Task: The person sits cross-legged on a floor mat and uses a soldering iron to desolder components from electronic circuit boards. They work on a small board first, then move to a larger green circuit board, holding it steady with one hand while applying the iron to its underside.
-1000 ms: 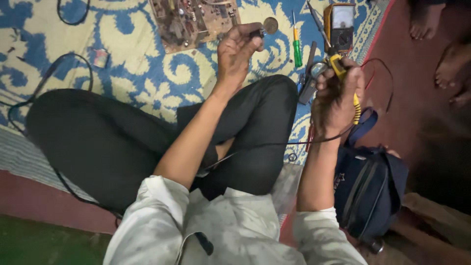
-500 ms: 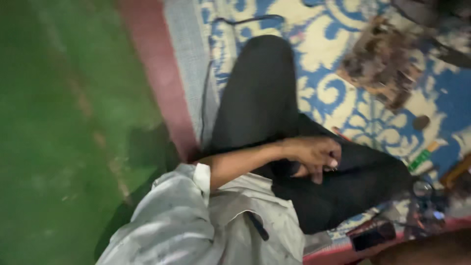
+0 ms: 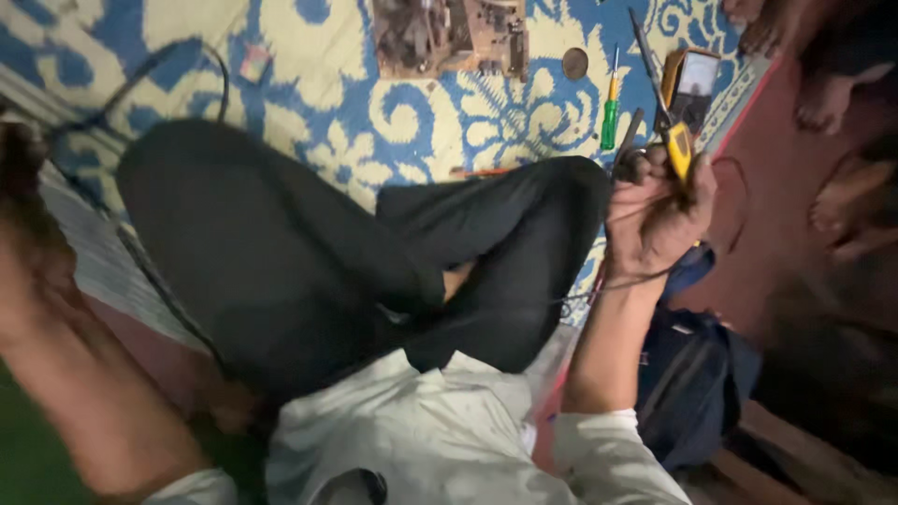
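Here the right hand [image 3: 659, 220] is raised over the right knee, at 3 o'clock from the crossed legs [image 3: 374, 252]. Its fingers [image 3: 645, 178] are curled shut around a yellow-tipped tool [image 3: 678, 150] and a bundle of dark wires [image 3: 636, 281]. The tool's yellow end projects from the top of the fist at 12 o'clock; the wires trail out below the palm toward 7 o'clock.

The left hand [image 3: 33, 215] is blurred at the left edge, at 9 o'clock; whether its fingers are spread or closed cannot be told.

On the mat [image 3: 309, 84], a circuit board [image 3: 449, 37] lies at 12 o'clock. A green screwdriver [image 3: 610, 112] lies at 11 o'clock from the right hand, and a yellow meter [image 3: 692, 84] just above the fist. A dark bag [image 3: 692, 383] sits beside the right forearm at 5 o'clock.
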